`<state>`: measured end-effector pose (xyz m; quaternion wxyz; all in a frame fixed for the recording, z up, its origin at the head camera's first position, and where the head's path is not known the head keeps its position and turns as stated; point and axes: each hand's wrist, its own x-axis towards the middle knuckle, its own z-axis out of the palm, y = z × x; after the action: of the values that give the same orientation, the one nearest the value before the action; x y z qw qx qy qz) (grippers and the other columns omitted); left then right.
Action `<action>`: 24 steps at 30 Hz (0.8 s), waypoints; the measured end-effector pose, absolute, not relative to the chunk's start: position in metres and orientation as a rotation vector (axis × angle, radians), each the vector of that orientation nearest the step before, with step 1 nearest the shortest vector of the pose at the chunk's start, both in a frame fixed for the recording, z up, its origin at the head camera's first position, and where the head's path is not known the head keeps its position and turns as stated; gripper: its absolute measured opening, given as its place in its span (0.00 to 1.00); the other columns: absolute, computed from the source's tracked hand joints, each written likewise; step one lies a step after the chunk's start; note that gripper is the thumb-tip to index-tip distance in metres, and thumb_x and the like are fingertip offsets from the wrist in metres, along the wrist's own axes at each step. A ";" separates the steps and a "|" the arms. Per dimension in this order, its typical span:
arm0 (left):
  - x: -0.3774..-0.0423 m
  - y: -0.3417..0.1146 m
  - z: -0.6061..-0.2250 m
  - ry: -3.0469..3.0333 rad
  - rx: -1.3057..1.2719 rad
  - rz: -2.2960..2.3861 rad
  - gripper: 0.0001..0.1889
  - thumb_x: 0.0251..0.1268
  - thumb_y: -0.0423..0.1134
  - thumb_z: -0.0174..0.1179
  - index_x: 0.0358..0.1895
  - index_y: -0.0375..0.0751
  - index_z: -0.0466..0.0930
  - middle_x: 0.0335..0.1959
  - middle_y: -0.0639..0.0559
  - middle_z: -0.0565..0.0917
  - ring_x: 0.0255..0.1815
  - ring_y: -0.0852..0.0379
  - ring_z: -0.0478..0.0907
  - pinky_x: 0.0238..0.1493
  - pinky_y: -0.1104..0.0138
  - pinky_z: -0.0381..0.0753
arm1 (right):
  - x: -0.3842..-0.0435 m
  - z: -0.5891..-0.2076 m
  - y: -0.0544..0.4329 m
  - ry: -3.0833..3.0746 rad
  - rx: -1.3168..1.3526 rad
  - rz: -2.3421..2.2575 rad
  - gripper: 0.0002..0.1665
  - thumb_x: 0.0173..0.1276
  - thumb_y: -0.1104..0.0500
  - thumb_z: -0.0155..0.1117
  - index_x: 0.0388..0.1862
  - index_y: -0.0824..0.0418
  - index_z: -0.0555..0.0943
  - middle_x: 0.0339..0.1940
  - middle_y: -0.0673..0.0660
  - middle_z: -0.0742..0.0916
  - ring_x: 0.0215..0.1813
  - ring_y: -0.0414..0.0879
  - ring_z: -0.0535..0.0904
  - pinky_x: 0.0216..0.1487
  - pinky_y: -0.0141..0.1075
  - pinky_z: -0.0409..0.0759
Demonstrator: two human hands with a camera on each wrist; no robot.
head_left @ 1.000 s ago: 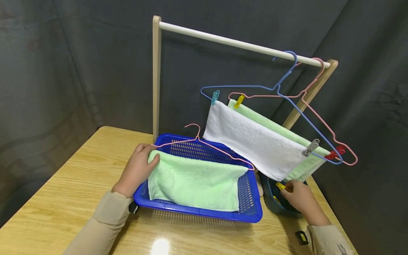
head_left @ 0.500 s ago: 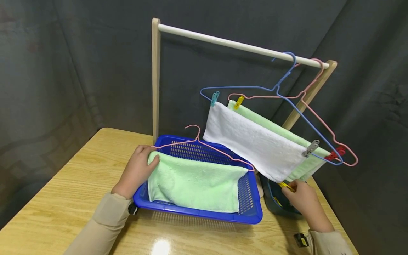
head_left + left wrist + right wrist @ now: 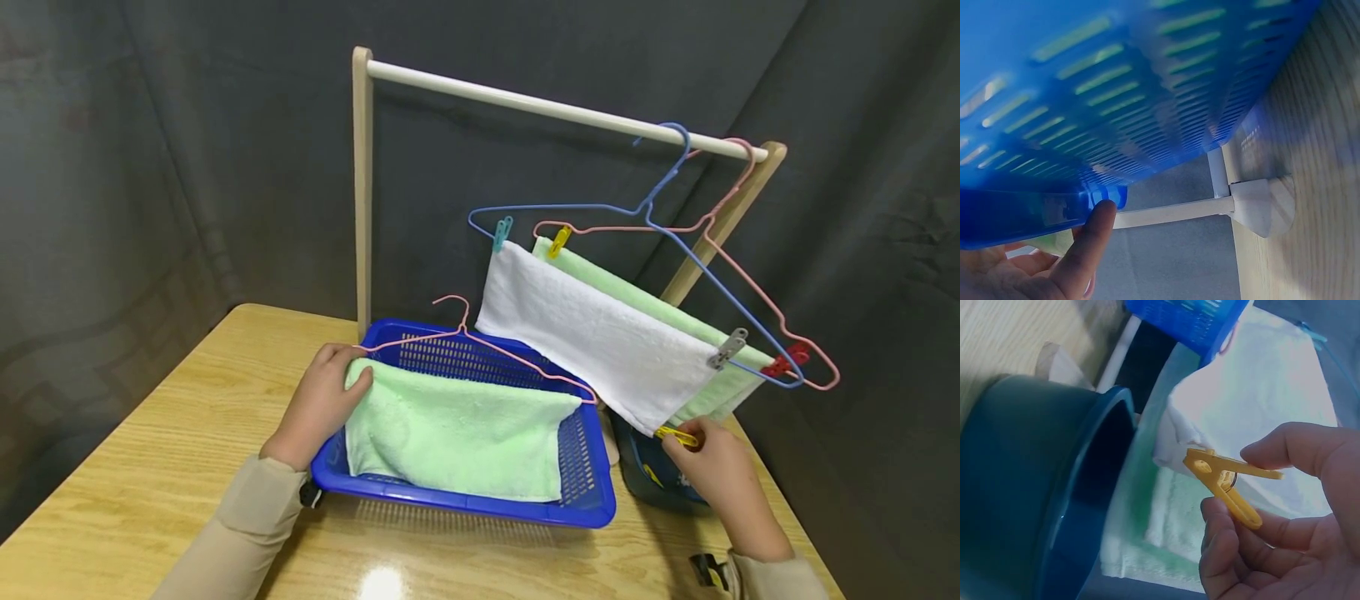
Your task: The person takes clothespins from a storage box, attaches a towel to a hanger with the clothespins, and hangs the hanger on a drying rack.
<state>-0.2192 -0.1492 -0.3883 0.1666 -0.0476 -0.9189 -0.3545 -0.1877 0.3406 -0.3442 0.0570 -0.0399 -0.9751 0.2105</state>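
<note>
In the head view my left hand (image 3: 318,400) pinches the corner of a light green towel (image 3: 457,433) together with the left end of a pink wire hanger (image 3: 462,330). Towel and hanger lie across a blue plastic basket (image 3: 588,510), the hanger's hook pointing away from me. A yellow clothespin (image 3: 677,437) is held by my right hand (image 3: 716,471) above a dark teal bucket (image 3: 637,479). The right wrist view shows thumb and fingers on the two arms of this clothespin (image 3: 1241,467), beside the bucket's rim.
Behind the basket stands a wooden rack with a white rail (image 3: 525,102). From its right end hang a blue hanger (image 3: 585,206) with a pegged white towel (image 3: 585,333), and behind it a pink hanger with another green towel (image 3: 637,300). They overhang the bucket and the basket's right side.
The yellow clothespin has turned in my right fingers and lies flatter, the right hand shifting slightly right over the bucket. My left hand keeps its hold on towel and hanger.
</note>
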 end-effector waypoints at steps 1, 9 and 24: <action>-0.219 -0.149 -0.388 -2.615 -0.138 -1.012 0.21 0.75 0.40 0.55 0.62 0.28 0.77 0.61 0.29 0.73 0.62 0.31 0.73 0.65 0.42 0.70 | -0.187 -0.343 0.340 -2.946 -0.122 0.642 0.22 0.70 0.54 0.62 0.48 0.74 0.76 0.35 0.64 0.86 0.32 0.50 0.80 0.32 0.42 0.76; -0.219 -0.150 -0.388 -2.618 -0.141 -0.999 0.21 0.75 0.40 0.55 0.62 0.28 0.77 0.61 0.29 0.73 0.62 0.31 0.73 0.65 0.42 0.70 | -0.181 -0.342 0.330 -2.832 -0.135 0.625 0.25 0.67 0.52 0.72 0.47 0.73 0.78 0.34 0.65 0.86 0.35 0.57 0.83 0.31 0.45 0.79; -0.218 -0.150 -0.387 -2.625 -0.166 -0.938 0.20 0.76 0.40 0.55 0.61 0.27 0.77 0.59 0.29 0.74 0.59 0.32 0.74 0.64 0.42 0.72 | -0.178 -0.337 0.315 -2.613 -0.064 0.724 0.22 0.59 0.57 0.80 0.46 0.69 0.84 0.35 0.66 0.89 0.38 0.59 0.87 0.32 0.36 0.80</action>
<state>-0.2176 -0.1500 -0.3871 0.1736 -0.0585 -0.9258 -0.3307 -0.1778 0.3147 -0.3371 0.2131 -0.0230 -0.9413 0.2606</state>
